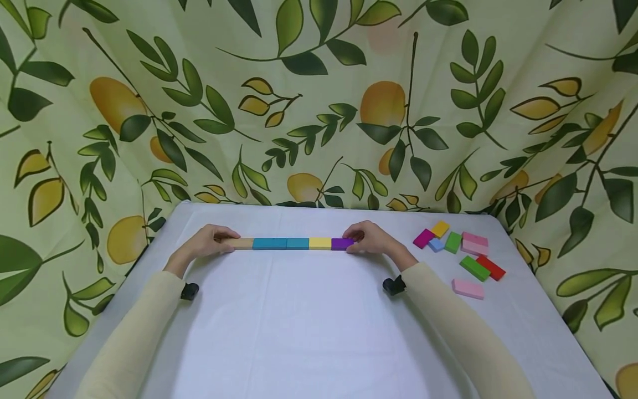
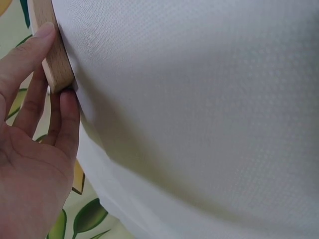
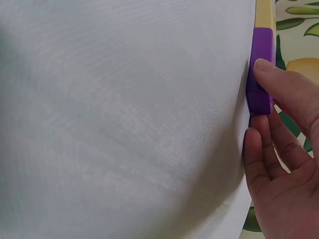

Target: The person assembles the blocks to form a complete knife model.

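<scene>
Across the white cloth runs a straight row of blocks laid end to end. From left to right they are a plain wooden block (image 1: 243, 244), a longer blue block (image 1: 269, 244), a shorter blue block (image 1: 297, 244), a yellow block (image 1: 320, 244) and a purple block (image 1: 340, 244). My left hand (image 1: 211, 241) grips the wooden block at the row's left end, thumb (image 2: 45, 32) on its near side. At the opposite end my right hand (image 1: 371, 238) holds the purple block, with its thumb (image 3: 264, 67) against the near face and other fingertips around the end.
Loose coloured blocks lie at the right of the white-covered table (image 1: 309, 332), among them a magenta block (image 1: 423, 238), an orange-yellow block (image 1: 440, 229), a red block (image 1: 491, 267) and a pink block (image 1: 468, 288). A leaf-patterned curtain (image 1: 319, 138) hangs behind the table.
</scene>
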The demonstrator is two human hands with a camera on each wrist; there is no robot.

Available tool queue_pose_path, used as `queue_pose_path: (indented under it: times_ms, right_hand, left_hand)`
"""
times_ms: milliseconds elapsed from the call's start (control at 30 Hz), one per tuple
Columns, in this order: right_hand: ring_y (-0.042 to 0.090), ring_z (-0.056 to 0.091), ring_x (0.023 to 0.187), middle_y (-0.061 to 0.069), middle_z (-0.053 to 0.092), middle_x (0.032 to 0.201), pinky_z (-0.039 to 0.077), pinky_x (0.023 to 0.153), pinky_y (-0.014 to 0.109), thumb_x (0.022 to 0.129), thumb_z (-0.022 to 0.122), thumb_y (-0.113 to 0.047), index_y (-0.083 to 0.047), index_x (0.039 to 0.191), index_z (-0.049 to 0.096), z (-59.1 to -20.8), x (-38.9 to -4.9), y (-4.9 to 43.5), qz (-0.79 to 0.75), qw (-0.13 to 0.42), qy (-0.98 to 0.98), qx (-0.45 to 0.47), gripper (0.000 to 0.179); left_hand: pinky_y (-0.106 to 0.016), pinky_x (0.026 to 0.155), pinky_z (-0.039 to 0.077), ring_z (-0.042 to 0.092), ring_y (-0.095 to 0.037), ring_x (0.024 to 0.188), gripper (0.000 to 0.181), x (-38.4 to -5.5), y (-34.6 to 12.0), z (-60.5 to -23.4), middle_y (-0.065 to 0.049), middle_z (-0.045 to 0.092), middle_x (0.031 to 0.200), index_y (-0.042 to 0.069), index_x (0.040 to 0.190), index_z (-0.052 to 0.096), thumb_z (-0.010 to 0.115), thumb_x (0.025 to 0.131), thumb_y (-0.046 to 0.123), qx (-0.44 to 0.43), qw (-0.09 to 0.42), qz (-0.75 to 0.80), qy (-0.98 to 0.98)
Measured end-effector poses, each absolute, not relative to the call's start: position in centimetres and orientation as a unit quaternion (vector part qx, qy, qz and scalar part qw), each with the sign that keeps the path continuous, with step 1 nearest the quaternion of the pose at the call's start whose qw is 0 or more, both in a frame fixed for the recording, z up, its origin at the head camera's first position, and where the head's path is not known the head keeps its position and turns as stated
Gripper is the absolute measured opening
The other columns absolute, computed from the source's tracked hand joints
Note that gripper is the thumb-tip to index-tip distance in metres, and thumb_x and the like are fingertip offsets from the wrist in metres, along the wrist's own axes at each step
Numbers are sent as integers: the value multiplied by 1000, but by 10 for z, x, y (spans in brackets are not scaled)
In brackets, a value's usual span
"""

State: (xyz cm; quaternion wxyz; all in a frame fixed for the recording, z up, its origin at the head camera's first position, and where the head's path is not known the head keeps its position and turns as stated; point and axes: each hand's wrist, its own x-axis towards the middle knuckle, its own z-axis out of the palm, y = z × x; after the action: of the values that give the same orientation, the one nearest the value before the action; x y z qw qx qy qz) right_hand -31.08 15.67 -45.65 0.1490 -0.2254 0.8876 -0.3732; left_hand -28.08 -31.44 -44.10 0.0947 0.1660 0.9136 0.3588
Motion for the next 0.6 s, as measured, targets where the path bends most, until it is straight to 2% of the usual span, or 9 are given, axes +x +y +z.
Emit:
queue_pose_path:
  times_ms: [200, 367, 500, 600]
  right_hand:
    - [25, 57, 95, 6, 68, 106, 49, 88, 38, 85, 83, -4, -4, 115, 74, -455, -310, 156, -375, 149, 886, -227, 32]
    - [25, 59, 100, 5, 68, 111, 49, 92, 38, 85, 84, -10, -3, 120, 71, -455, -313, 164, -384, 154, 878, -242, 38]
    - [31, 61, 106, 13, 68, 115, 49, 95, 44, 87, 83, -11, 3, 121, 69, -447, -313, 190, -406, 137, 866, -257, 39]
    - [35, 59, 110, 18, 67, 119, 48, 96, 48, 89, 81, -14, 4, 123, 68, -438, -311, 220, -406, 124, 874, -237, 40]
  left_hand:
    - [-49, 93, 43, 57, -33, 102, 29, -282, -314, -442, -22, 67, 120, -3, 117, 73, 78, 88, 0, 165, 95, 362, 912]
    - [-49, 94, 43, 56, -32, 102, 30, -282, -316, -443, -21, 67, 121, -2, 117, 73, 78, 88, 0, 159, 98, 360, 914]
    - [-50, 94, 43, 57, -32, 102, 30, -283, -316, -443, -21, 67, 120, -2, 118, 73, 78, 88, 0, 161, 100, 358, 914]
    - [-51, 94, 43, 57, -32, 102, 30, -284, -316, -443, -20, 67, 121, -1, 119, 73, 78, 89, 2, 163, 102, 353, 916]
